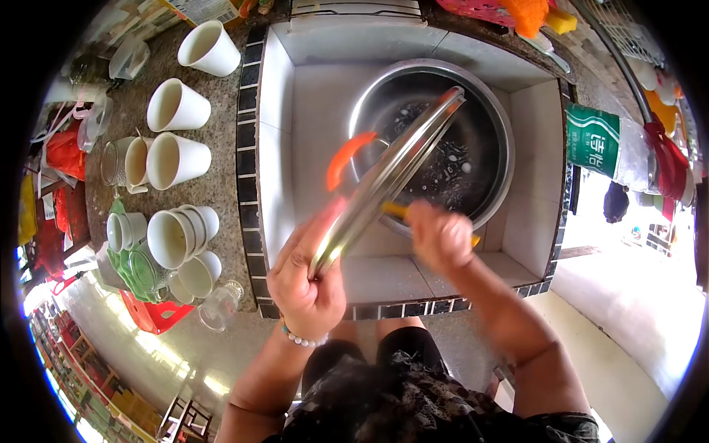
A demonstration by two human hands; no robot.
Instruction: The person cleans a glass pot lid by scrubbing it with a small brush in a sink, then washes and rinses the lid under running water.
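My left hand (306,277) grips the lower rim of a shiny steel pot lid (377,184), thumb to one side and fingers to the other. The lid is held tilted on edge above the sink, its red-orange handle (347,159) facing left. Its far end reaches over a steel basin (506,159) holding water with some foam. My right hand (441,235), smeared by motion, is closed around a yellow object (395,210) just right of the lid. The yellow object shows at both sides of the fist; its kind is unclear.
The basin sits in a tiled sink (321,96) with a black-tiled edge (249,148). On the left counter stand several white cups (177,105) and a clear glass (221,305). A green-labelled plastic bottle (593,140) and a red-handled item (667,159) are at the right edge.
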